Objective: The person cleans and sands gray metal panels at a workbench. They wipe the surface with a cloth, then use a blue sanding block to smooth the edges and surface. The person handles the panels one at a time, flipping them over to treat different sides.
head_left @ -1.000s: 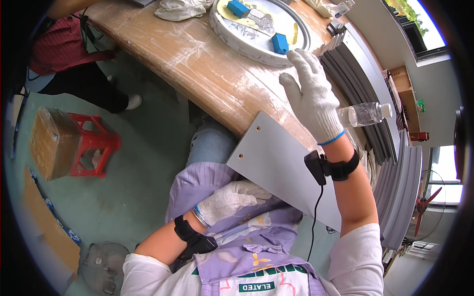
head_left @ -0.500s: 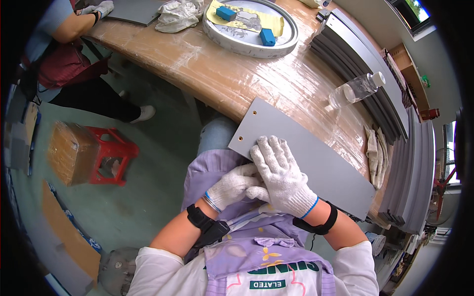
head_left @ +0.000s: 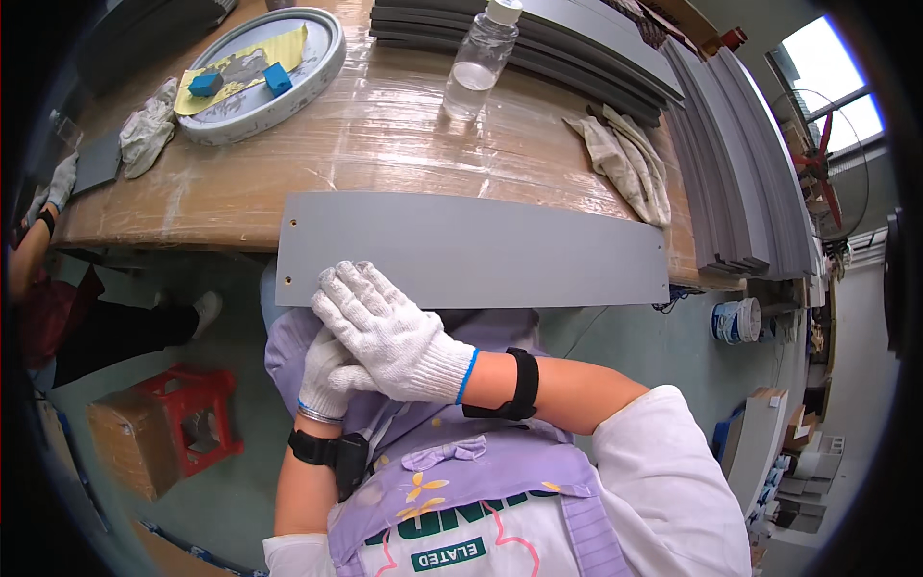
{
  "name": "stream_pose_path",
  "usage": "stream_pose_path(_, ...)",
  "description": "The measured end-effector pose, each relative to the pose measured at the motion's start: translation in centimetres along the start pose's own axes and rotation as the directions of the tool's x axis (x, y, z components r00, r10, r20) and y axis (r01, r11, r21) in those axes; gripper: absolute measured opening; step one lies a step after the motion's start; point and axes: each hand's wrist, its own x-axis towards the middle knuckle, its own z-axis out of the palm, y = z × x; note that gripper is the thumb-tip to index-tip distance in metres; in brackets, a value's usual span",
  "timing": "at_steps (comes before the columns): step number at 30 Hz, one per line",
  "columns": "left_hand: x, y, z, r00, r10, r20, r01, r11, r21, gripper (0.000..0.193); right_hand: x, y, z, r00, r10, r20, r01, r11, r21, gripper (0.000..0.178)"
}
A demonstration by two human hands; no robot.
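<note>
A long flat grey board (head_left: 481,252) lies along the near edge of the table, overhanging toward me. It has small holes near both ends. My right hand (head_left: 392,338), in a white knitted glove with a blue cuff edge, is open, with fingers stretched out and fingertips over the board's near edge at its left part. Under it is my left hand (head_left: 327,373), also gloved in white; its fingers are mostly hidden by the right hand and I cannot tell what they hold, if anything.
Beyond the board stand a clear bottle (head_left: 478,67) and a crumpled cloth (head_left: 625,163). A round white tray (head_left: 332,58) holds blue blocks (head_left: 277,80) on yellow paper. Grey boards (head_left: 711,163) are stacked at right. Another person's gloved hand (head_left: 62,181) is far left; a red stool (head_left: 197,418) stands below.
The whole view has swung round, so the board now runs nearly level across it. My hands stay together at the board's left part, right over left.
</note>
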Motion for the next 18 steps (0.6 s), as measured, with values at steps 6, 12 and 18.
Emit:
stream_pose_path(6, 1.8, 2.2, 1.2, 0.993, -0.121, 0.003, 0.034, 0.257, -0.966, 0.059, -12.5, 4.0, -5.9, 0.969, 0.244, -0.049, -0.249, 0.948, -0.198, 0.093)
stream_pose_path(12, 1.6, 2.6, 1.7, 0.994, -0.094, -0.060, -0.035, 0.241, -0.970, 0.058, -32.2, 10.4, -12.9, 0.639, 0.685, -0.350, -0.726, 0.388, -0.567, 0.084)
stream_pose_path(18, 1.7, 3.5, 2.1, 0.968, -0.228, -0.101, -0.026, 0.310, -0.951, 0.055, -39.3, 11.4, -12.9, -0.243, 0.970, 0.001, -0.480, -0.122, 0.869, 0.023)
